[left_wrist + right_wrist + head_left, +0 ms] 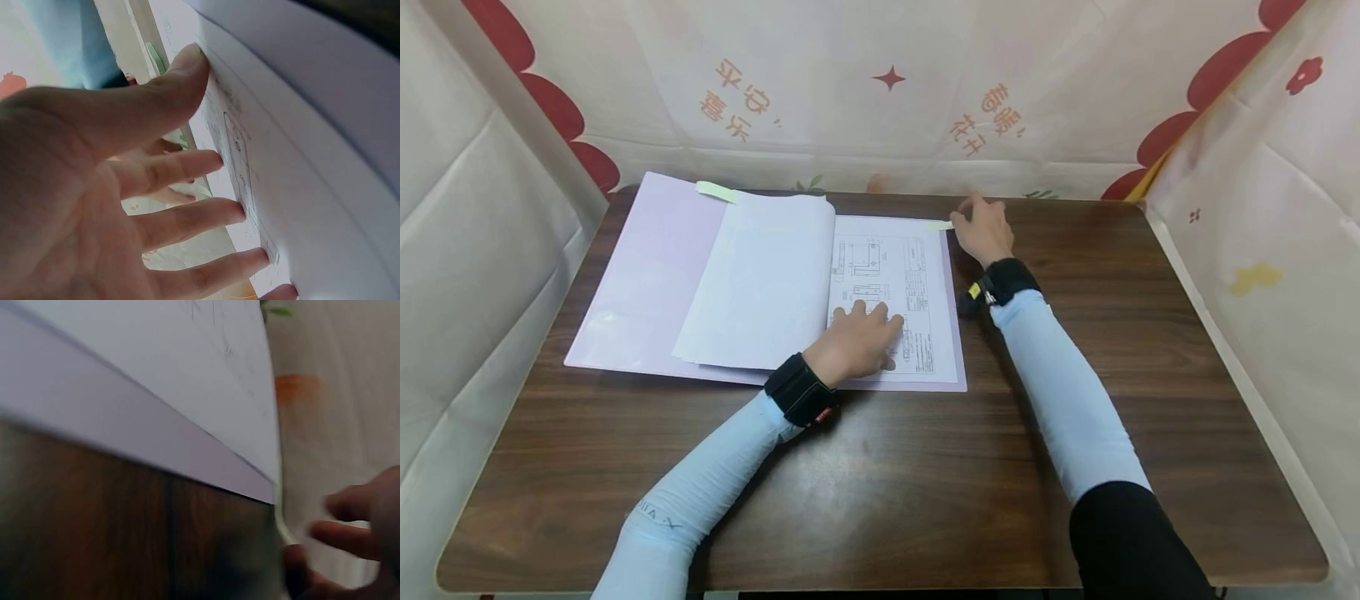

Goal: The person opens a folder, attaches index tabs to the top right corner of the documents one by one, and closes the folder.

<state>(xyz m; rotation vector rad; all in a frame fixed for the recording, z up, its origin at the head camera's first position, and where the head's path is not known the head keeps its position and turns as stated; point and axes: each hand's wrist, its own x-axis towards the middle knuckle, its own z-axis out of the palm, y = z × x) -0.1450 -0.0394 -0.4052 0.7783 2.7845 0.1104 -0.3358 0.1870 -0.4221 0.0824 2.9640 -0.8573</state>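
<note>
A lavender folder (632,283) lies spread on the table, with white turned-over sheets (760,283) curving up over its left half. On its right half is a page with technical drawings (917,300). My left hand (853,342) rests on that page's lower part, fingers spread, fingertips at the printed lines in the left wrist view. At the page's top right corner a pale green tab (938,225) sticks out. My right hand (985,233) is right at it, with fingertips (300,553) close by the tab's end and the fingers apart.
Another pale green tab (717,192) projects from the turned sheets' top left. The brown wooden table (910,492) has a patterned white curtain (842,108) behind it and pale cloth (1270,192) at the sides.
</note>
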